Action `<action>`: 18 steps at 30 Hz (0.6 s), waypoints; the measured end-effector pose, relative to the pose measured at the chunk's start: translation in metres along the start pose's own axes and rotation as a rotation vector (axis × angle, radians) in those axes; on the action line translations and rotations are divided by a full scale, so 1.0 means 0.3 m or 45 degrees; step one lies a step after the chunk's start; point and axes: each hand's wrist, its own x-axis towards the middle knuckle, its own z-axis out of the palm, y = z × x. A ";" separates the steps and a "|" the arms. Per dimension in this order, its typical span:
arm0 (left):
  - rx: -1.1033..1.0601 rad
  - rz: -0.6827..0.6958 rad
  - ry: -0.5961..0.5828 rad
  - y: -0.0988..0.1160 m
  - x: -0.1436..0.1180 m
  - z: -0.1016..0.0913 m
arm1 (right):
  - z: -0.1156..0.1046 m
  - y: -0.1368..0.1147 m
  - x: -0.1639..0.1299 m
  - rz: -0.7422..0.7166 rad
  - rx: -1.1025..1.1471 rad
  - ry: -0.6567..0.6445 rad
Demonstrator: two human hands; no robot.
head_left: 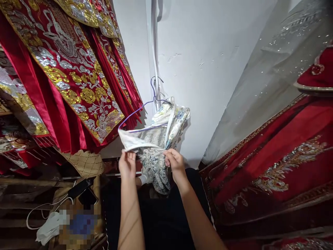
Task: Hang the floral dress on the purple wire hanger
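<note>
A pale garment with a blue-grey floral pattern hangs partly on a purple hanger in front of me. One shoulder of the hanger is covered by the cloth at the right; its left arm shows bare above the garment's white edge. My left hand grips that edge at the lower left, its fingers bent against the cloth. With thumb and forefinger, my right hand pinches the garment near its middle right. Folds hide the fingertips of both hands in part.
Red costumes with gold and silver embroidery hang at the left. More red embroidered cloth and a sheer white fabric are at the right. A stool at the lower left holds a phone, a white cable and tissue.
</note>
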 end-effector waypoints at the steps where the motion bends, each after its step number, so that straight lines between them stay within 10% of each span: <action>1: -0.005 -0.122 0.061 -0.044 -0.044 0.005 | -0.016 -0.009 -0.005 0.008 0.001 0.016; 5: 0.095 -0.299 -0.003 -0.098 -0.132 0.080 | -0.086 -0.043 -0.001 0.095 -0.007 0.089; 9: 0.036 -0.181 -0.162 0.005 -0.165 0.171 | -0.116 -0.057 0.004 0.219 -0.096 -0.042; 18: 0.556 0.075 -0.647 0.139 -0.308 0.271 | 0.014 -0.064 -0.062 0.176 -0.019 -0.375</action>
